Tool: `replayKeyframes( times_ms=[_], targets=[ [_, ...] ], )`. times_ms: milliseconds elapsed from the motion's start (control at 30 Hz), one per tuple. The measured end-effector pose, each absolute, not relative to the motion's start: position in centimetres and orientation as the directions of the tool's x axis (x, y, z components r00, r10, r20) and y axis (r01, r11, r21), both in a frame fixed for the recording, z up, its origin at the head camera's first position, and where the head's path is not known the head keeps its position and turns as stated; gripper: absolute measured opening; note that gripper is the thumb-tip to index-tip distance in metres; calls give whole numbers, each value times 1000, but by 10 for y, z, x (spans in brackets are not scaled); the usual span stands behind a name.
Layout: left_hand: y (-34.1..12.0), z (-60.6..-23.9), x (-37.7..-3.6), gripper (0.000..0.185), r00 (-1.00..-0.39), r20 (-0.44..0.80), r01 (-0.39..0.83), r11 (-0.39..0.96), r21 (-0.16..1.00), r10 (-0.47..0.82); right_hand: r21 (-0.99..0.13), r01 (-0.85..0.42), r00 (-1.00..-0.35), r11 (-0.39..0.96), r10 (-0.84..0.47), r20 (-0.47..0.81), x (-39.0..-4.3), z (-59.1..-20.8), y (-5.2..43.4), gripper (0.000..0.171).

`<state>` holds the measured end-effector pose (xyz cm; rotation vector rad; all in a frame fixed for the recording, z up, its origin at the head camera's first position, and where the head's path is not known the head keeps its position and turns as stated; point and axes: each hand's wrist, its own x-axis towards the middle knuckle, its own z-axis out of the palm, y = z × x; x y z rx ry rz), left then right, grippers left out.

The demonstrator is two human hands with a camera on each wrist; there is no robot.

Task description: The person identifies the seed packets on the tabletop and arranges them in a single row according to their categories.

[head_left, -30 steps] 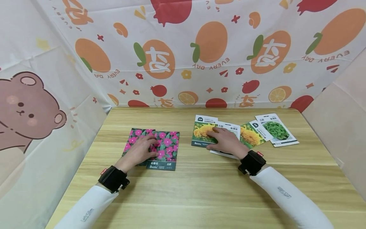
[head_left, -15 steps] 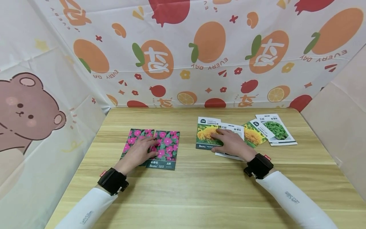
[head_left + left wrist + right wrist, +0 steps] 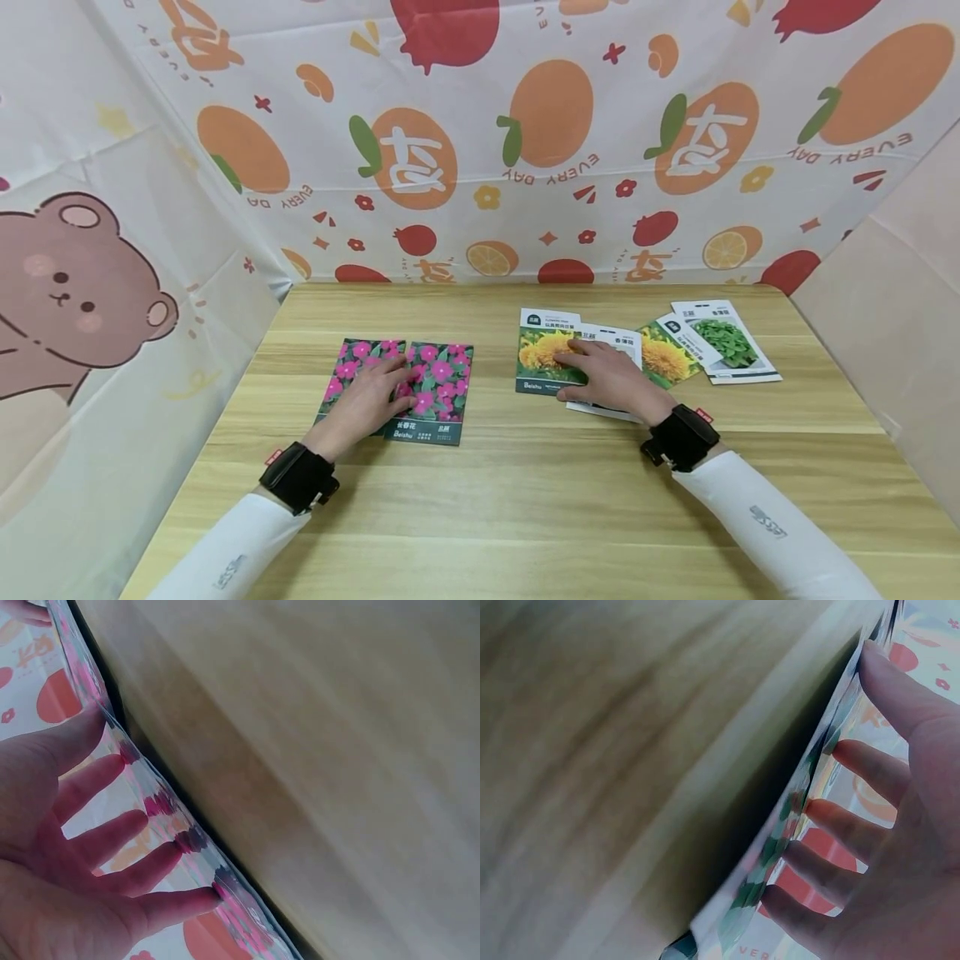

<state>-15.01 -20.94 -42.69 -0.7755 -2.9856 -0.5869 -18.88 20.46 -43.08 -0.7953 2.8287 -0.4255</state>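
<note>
The wooden tabletop (image 3: 525,483) filled the lower frame. Left of centre, two overlapping pink-flower seed packets (image 3: 438,379) lay under the flat left hand (image 3: 367,400). Right of centre, the right hand (image 3: 611,379) pressed, fingers straight, on a sunflower seed packet (image 3: 540,354). These sealed packets looked light, thin and slippery, best pinched at an edge.

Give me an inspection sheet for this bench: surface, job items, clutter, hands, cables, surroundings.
Surface: wooden table, light grain.
Job's things: two pink-flower seed packets overlapping, under the left hand; yellow-flower packet and a white packet under the right hand.
Clutter: second yellow-flower packet and green-leaf packet, far right, overlapping.
Hands: both flat, fingers straight, pressing packets.
Cables: nothing seen.
Surroundings: fruit-print cloth behind, bear-print cloth on the left.
</note>
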Motion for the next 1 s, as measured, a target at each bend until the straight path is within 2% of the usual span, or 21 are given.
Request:
replayKeyframes(
  times_ms=[167, 400, 633, 1000],
  targets=[
    [-209, -427, -150, 47, -883, 78, 458, 816, 353, 462, -316, -478, -845, 819, -528, -90, -189, -429, 204, 73],
    [-210, -425, -157, 44, -876, 89, 475, 816, 329, 475, -371, -467, -859, 803, -511, -24, -193, -418, 202, 65],
    [-193, -406, -166, 44, -889, 78, 450, 832, 326, 451, -365, -422, -896, 830, -443, 29, -217, -405, 201, 59],
    [-144, -391, -181, 44, -909, 14, 374, 800, 469, 417, -369, -315, -922, 874, -375, -100, -256, -412, 189, 67]
  ],
)
